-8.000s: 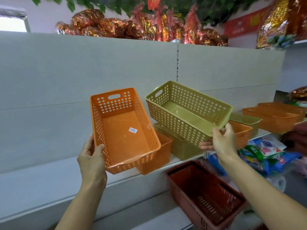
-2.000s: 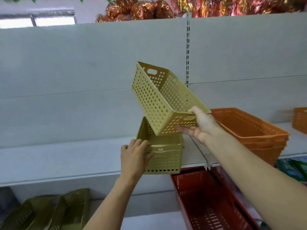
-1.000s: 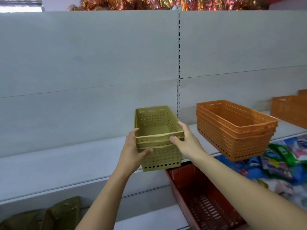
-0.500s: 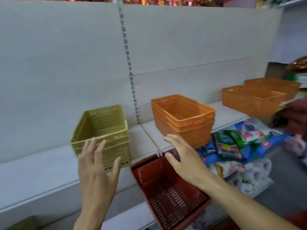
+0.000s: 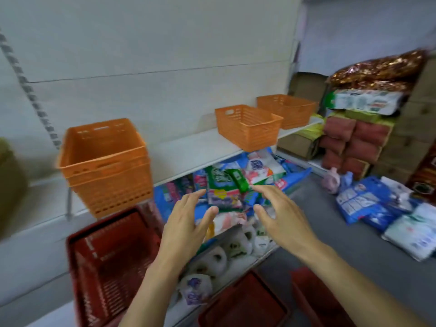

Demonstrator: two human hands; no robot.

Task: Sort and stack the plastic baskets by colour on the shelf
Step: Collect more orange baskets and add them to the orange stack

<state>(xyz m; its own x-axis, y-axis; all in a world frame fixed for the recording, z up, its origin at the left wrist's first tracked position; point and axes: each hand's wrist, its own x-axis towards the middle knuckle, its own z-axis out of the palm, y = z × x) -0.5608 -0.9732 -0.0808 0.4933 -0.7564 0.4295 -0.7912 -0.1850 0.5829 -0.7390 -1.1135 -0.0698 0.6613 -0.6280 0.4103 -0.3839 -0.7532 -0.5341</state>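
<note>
A stack of orange baskets (image 5: 106, 166) stands on the white shelf (image 5: 195, 152) at the left. Further right on the same shelf sit a single orange basket (image 5: 247, 126) and another orange basket (image 5: 286, 110) behind it. A blurred olive-green basket stack (image 5: 9, 182) shows at the left edge. My left hand (image 5: 186, 225) and my right hand (image 5: 280, 215) hover in mid-air below the shelf edge, fingers spread, holding nothing, palms facing each other.
A dark red shopping basket (image 5: 111, 263) sits on the lower shelf, with more red baskets (image 5: 245, 303) near the floor. Packaged goods (image 5: 233, 185) fill the lower shelf. Bags (image 5: 377, 204) lie on the grey floor, and boxes with sacks (image 5: 354, 138) are piled at the right.
The view has swung right, so the green stack has slid to the left edge. Both hands have let go of it and moved right, staying open and empty.
</note>
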